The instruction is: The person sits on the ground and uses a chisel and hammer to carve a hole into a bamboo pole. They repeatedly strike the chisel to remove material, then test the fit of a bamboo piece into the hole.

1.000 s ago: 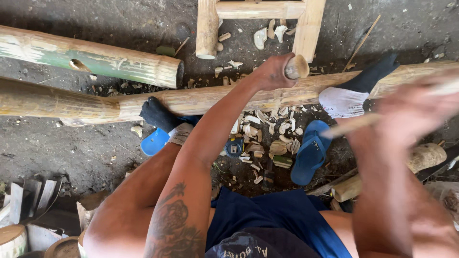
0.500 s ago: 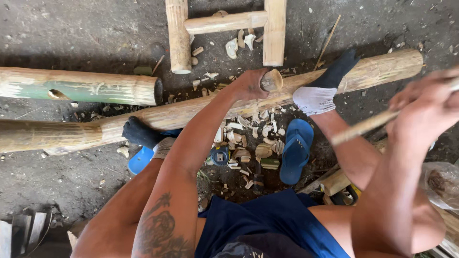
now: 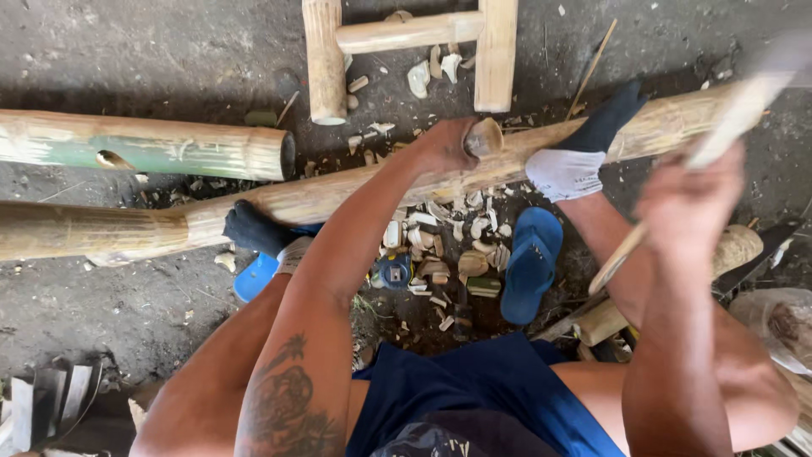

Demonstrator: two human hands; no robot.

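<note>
- Dark packed earth (image 3: 127,279) is the ground under you, with pale wood chips (image 3: 440,228) scattered on it near the centre.
- Your left hand (image 3: 444,145) is closed around a small cut piece of bamboo (image 3: 484,137) and presses it against the long bamboo pole (image 3: 338,196).
- That pole has its long axis from about 8 o'clock to 2 o'clock across the view, and both of your socked feet rest on it: the left foot (image 3: 249,230) at 9 o'clock from the chips, the right foot (image 3: 584,156) at 2 o'clock.
- Your right hand (image 3: 689,207) is raised at 3 o'clock and closed on the handle of a long blade tool (image 3: 736,114); the tool is blurred, so I cannot tell its exact kind.
- From the right hand, the small piece lies toward 9 o'clock and a little higher in the view; the left hand is touching it, and the right hand is well apart.
- A second bamboo pole (image 3: 144,145), partly green, lies at 10 o'clock, parallel and near to the first.
- A bamboo frame (image 3: 406,34) stands at 12 o'clock, and a blue sandal (image 3: 531,262) lies just below the right foot.
</note>
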